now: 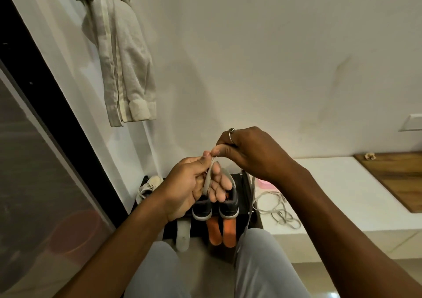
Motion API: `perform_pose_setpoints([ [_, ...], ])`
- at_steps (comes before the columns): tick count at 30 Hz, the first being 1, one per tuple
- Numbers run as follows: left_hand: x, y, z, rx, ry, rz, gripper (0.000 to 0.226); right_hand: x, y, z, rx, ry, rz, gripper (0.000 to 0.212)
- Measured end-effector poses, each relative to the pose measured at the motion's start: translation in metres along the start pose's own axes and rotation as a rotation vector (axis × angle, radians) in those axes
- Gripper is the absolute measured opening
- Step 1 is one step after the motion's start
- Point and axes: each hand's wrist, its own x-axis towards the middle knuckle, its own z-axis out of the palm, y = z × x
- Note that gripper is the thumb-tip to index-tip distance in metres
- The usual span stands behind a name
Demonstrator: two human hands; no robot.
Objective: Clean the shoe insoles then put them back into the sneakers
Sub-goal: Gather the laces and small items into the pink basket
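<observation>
Left hand point(189, 188) curls round a grey strip point(207, 182), lace or insole I cannot tell; right hand point(249, 151) pinches its top. Below them 2 orange insoles point(228, 232) lie outside the 2 sneakers point(202, 212), so refitting likely remains.

Orange insoles point(221, 230), dark grey white-soled sneakers point(214, 207), beige striped garment point(123, 69), grey trousers point(262, 265).

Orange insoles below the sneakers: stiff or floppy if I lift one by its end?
Likely floppy: the orange insoles look thin and flat. Probably light for their size. Since they lie flat, they are unlikely to roll or tip when pushed.
</observation>
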Motion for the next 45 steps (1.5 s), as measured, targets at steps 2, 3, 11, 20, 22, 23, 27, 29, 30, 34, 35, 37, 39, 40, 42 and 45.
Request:
perform_pose_setpoints([
  [2,-0.004,0.003,-0.001,-0.09,-0.062,-0.038,0.045,0.0,0.004,0.009,0.104,0.022,0.027,0.053],
  [3,-0.005,0.005,0.0,-0.146,-0.073,-0.045,0.045,0.0,0.007,0.014,0.156,0.037,0.048,0.054],
  [11,-0.003,0.023,0.001,-0.654,0.087,0.264,0.051,-0.002,-0.006,0.038,0.22,-0.011,0.139,0.038],
  [20,0.012,0.005,-0.017,-0.165,0.483,0.498,0.037,-0.002,-0.03,0.025,0.012,-0.193,0.028,0.038],
  [22,0.012,-0.005,-0.014,0.129,0.532,0.486,0.033,-0.002,-0.03,0.02,-0.02,-0.155,-0.005,0.04],
  [23,0.012,-0.012,-0.012,0.269,0.535,0.464,0.031,-0.001,-0.029,0.018,-0.041,-0.127,-0.026,0.042],
  [27,0.011,-0.033,-0.001,0.468,0.456,0.412,0.041,-0.002,-0.024,0.01,-0.093,-0.035,-0.091,0.047],
  [29,0.007,-0.034,0.007,0.373,0.352,0.363,0.04,-0.003,-0.019,0.005,-0.108,0.005,-0.078,0.055],
  [30,0.004,-0.034,0.013,0.316,0.288,0.321,0.045,-0.004,-0.017,0.004,-0.099,0.038,-0.064,0.058],
  [34,-0.006,-0.026,0.03,0.081,0.049,0.139,0.055,-0.007,-0.01,0.009,0.079,0.182,0.043,0.061],
  [35,-0.007,-0.021,0.031,-0.008,0.019,0.123,0.054,-0.008,-0.008,0.014,0.145,0.202,0.072,0.061],
  [37,-0.008,-0.013,0.028,-0.178,0.022,0.106,0.051,-0.007,-0.006,0.023,0.239,0.231,0.117,0.064],
  [39,-0.007,-0.007,0.026,-0.272,0.065,0.138,0.048,-0.006,-0.003,0.032,0.298,0.252,0.154,0.068],
  [40,-0.007,-0.004,0.026,-0.317,0.076,0.169,0.047,-0.005,-0.002,0.037,0.324,0.253,0.171,0.069],
  [42,-0.005,0.0,0.026,-0.43,0.094,0.234,0.047,-0.005,0.002,0.047,0.367,0.207,0.199,0.067],
  [45,-0.002,0.002,0.023,-0.565,0.108,0.305,0.042,-0.009,0.001,0.056,0.334,0.13,0.146,0.048],
])
